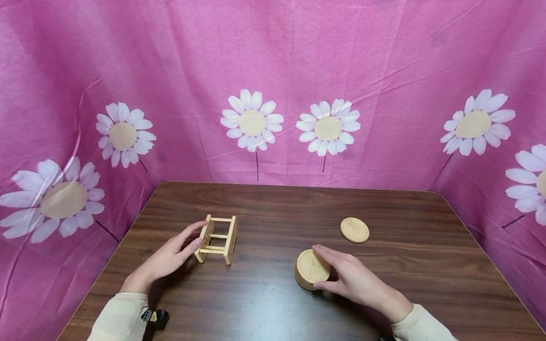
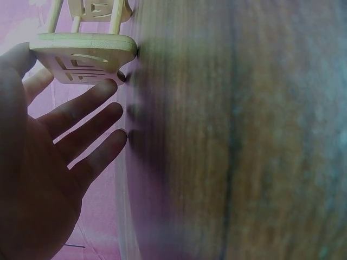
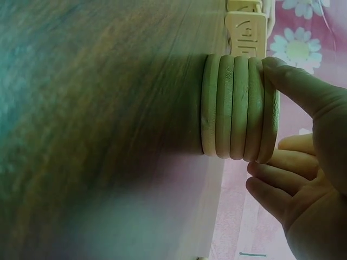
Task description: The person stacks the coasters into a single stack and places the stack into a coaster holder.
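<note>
- Head: loose disc [image 1: 354,230] beyond the right hand [image 1: 354,277], which pinches the top disc [image 1: 313,266].
- Left hand [image 1: 170,258], fingers straight, touches rack [image 1: 231,240].
- Right wrist alone: stack [image 3: 238,108] shows distinct layers.

- The left hand [image 2: 49,162], palm showing, has its thumb [image 2: 19,58] at one edge of a pale wooden rack [image 2: 81,40].
- Its other fingers [image 2: 91,129] spread fairly straight beside the desk [image 2: 227,130], dark smudgy shadows near their tips.
- Carved patterning marks the near panel [image 2: 87,66]; rods [image 2: 115,19] join it to another.
- Behind hangs pink cloth [image 2: 100,200].
</note>
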`<move>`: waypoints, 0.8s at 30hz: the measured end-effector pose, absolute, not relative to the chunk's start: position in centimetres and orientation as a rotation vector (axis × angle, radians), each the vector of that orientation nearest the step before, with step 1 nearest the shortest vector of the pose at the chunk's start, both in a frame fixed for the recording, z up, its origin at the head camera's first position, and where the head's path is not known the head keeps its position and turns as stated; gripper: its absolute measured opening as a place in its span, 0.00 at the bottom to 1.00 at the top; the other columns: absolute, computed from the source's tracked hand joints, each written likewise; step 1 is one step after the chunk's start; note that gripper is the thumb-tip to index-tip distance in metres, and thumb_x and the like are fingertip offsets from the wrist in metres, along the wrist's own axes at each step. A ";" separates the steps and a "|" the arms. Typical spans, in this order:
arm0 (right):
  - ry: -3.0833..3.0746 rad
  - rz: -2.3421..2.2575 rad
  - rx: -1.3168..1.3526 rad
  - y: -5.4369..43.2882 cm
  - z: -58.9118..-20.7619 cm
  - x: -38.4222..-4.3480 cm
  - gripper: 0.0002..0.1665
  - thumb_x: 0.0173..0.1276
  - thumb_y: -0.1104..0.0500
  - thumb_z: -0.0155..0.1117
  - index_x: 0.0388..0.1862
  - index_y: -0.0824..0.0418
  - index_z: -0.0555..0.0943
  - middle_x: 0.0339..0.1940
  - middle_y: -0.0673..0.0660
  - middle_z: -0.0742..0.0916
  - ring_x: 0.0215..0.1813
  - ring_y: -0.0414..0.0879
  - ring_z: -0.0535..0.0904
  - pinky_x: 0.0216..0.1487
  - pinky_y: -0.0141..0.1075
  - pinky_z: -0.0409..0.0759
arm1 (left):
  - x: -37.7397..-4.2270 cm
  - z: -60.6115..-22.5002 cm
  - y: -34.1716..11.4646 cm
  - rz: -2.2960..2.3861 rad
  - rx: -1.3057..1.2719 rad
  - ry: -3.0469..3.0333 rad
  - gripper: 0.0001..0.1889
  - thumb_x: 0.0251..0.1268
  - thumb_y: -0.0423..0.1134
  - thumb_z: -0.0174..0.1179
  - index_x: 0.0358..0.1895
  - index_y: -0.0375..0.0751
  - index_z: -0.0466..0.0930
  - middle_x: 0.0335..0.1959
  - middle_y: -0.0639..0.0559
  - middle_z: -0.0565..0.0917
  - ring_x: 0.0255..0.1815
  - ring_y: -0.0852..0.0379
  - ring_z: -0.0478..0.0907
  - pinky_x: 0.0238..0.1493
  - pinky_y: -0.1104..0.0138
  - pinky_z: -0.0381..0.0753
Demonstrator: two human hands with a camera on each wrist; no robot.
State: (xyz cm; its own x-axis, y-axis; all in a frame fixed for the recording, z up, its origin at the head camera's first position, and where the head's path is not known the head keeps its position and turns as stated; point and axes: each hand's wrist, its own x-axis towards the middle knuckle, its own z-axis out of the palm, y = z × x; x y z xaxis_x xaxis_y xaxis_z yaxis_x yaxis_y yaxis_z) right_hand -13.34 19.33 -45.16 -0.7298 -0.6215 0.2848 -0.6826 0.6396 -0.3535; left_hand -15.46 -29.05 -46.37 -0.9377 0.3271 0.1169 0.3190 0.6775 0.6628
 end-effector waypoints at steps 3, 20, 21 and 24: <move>-2.722 0.673 1.081 19.3 -45.2 -13.3 0.46 0.61 0.49 0.86 0.71 0.72 0.80 0.66 0.67 0.88 0.64 0.60 0.88 0.63 0.54 0.87 | -15.5 -46.3 -29.1 1.131 0.558 2.862 0.26 0.89 0.43 0.52 0.83 0.51 0.65 0.66 0.37 0.85 0.68 0.39 0.82 0.66 0.38 0.80; -2.634 0.715 1.072 19.9 -45.0 -12.9 0.47 0.63 0.48 0.85 0.75 0.68 0.77 0.67 0.63 0.88 0.63 0.57 0.89 0.61 0.52 0.88 | -15.5 -46.3 -29.0 1.130 0.573 2.861 0.26 0.89 0.42 0.52 0.83 0.51 0.65 0.65 0.38 0.86 0.67 0.41 0.83 0.65 0.44 0.82; -2.625 0.719 1.074 20.1 -44.9 -12.9 0.46 0.64 0.48 0.84 0.75 0.67 0.77 0.67 0.63 0.88 0.63 0.57 0.89 0.61 0.51 0.88 | -15.5 -46.3 -29.1 1.132 0.572 2.860 0.26 0.89 0.42 0.52 0.83 0.51 0.65 0.65 0.38 0.86 0.67 0.42 0.83 0.65 0.44 0.82; -2.604 0.730 1.075 20.5 -44.9 -12.9 0.45 0.65 0.49 0.83 0.75 0.67 0.77 0.67 0.62 0.89 0.63 0.55 0.89 0.60 0.51 0.89 | -15.6 -46.4 -29.1 1.135 0.572 2.859 0.26 0.88 0.42 0.53 0.83 0.52 0.65 0.65 0.38 0.86 0.67 0.42 0.83 0.65 0.43 0.82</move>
